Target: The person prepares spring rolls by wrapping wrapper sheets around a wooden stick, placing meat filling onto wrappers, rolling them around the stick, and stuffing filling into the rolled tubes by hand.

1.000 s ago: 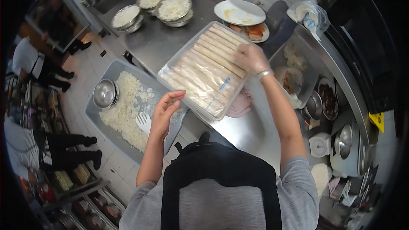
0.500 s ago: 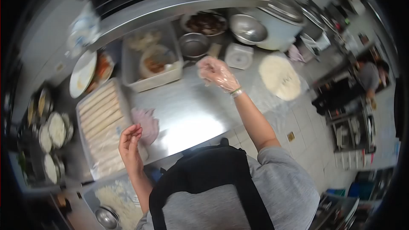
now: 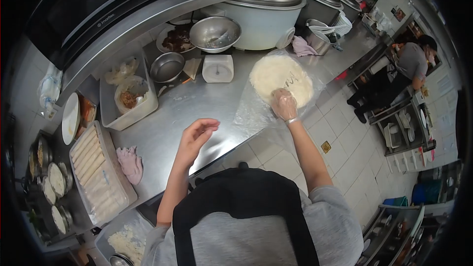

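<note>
right hand (image 3: 284,105) was at the white disc's (image 3: 276,75) near edge, couldn't tell if pinching; left hand (image 3: 196,140) hung loosely spread to its left.

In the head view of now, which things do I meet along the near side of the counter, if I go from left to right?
plastic tub of white rolls → pink cloth → left hand → round white pile. The right hand overlaps the pile, so it is left out.

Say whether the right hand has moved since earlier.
Yes: the right hand went rightward along the counter, from the rolls to the pale disc.
</note>
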A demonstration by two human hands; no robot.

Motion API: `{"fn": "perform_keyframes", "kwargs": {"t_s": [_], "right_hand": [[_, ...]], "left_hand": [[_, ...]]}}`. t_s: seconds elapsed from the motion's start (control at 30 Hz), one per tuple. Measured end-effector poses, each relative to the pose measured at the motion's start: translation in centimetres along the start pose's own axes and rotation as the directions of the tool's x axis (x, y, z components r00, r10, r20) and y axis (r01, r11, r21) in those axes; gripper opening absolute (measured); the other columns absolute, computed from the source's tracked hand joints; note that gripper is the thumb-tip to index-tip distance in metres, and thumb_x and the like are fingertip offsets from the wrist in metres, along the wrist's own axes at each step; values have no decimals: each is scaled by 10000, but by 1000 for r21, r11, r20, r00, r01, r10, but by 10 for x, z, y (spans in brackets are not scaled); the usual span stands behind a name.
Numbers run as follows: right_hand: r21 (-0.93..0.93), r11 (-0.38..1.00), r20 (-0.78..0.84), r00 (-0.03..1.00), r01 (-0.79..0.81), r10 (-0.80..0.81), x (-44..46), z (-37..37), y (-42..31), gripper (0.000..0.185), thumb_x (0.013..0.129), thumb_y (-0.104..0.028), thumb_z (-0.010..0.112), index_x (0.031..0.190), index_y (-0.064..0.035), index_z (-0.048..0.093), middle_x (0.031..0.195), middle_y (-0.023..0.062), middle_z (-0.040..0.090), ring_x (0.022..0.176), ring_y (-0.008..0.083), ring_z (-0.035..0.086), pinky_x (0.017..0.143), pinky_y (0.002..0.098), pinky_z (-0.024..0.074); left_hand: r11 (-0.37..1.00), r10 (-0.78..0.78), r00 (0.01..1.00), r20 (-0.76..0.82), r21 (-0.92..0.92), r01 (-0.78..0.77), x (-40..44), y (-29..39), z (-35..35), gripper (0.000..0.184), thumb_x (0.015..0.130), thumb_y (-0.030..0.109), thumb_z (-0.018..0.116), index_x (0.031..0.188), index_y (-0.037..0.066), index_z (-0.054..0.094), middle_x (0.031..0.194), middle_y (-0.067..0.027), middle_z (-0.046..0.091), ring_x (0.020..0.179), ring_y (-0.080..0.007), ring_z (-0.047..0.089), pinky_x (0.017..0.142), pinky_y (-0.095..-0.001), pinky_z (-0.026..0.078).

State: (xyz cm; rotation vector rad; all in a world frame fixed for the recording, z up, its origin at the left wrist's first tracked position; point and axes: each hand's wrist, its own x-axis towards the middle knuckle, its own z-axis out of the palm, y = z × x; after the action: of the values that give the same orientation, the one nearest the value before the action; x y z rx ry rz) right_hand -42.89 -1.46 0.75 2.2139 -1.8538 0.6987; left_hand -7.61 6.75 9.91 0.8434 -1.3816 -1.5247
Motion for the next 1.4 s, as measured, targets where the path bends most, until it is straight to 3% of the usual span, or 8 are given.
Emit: {"fn": "perform_keyframes", "kwargs": {"t_s": [0.1,0.23,0.5,0.7,0.87,1.0,1.13,1.4], "right_hand": [[-114,993,65,998,11,-3,10,24,34,243,788,-181,682,988,-46,662,924,156,657,837,285,657,764,357,532],[919,358,58,953,-168,297,46,-50,15,177,916,-122,598,1027,5,654,933,38,639,839,119,602,750,268,508],[969,72,244,892,-235,-380,88,-112,-62,211,824,-106,636,981,36,643,892,47,628,857,138,587,799,270,453],[943,-21,202,618,-333,-760,113,-71,-159,168,839,-110,631,971,-8,647,878,6,613,804,114,562,751,242,426],[793,17,470,594,-609,-652,120,30,-186,248,880,-169,646,1069,-13,608,930,27,628,812,115,586,671,235,467],[511,69,756,410,-857,-510,92,65,-184,447,891,-236,655,1246,-22,487,1067,133,622,856,195,647,689,279,563],[685,387,727,536,-618,-430,57,72,-194,513,815,-92,713,1254,-3,465,1031,126,582,767,159,624,576,264,517],[838,233,541,802,-493,-253,69,82,-196,546,759,68,642,1270,0,462,777,11,550,675,92,542,593,227,453]], "left_hand": [[999,-48,999,15,11,48,18,-6,24,253,930,86,561,1160,-12,592,1148,-105,630,1101,-203,583,985,-336,432],[997,-17,994,-105,76,25,29,-24,29,287,911,73,579,1189,3,585,1200,-92,604,1151,-188,545,975,-332,434],[987,26,839,-543,144,63,9,-51,12,573,907,206,630,1407,73,385,1406,-109,434,1309,-240,410,1036,-389,382],[829,-334,785,-521,-559,-18,-62,-65,-2,677,920,429,602,1438,70,354,1378,-128,495,1253,-229,503,1037,-413,413],[785,-237,683,-691,-551,-284,-100,-73,-21,601,894,316,674,1384,55,444,1329,-106,558,1219,-224,544,1007,-388,447],[971,-237,455,-858,-219,92,-108,-86,-62,471,885,138,672,1310,36,496,1131,-104,650,1012,-182,640,865,-344,526],[986,-102,443,-891,-31,165,-116,-91,-98,472,850,35,652,1293,6,490,1028,-110,676,871,-158,666,753,-292,541],[990,-53,592,-804,36,138,-104,-82,-131,547,782,-84,599,1315,-13,495,981,-95,673,787,-138,655,706,-249,523]]}}
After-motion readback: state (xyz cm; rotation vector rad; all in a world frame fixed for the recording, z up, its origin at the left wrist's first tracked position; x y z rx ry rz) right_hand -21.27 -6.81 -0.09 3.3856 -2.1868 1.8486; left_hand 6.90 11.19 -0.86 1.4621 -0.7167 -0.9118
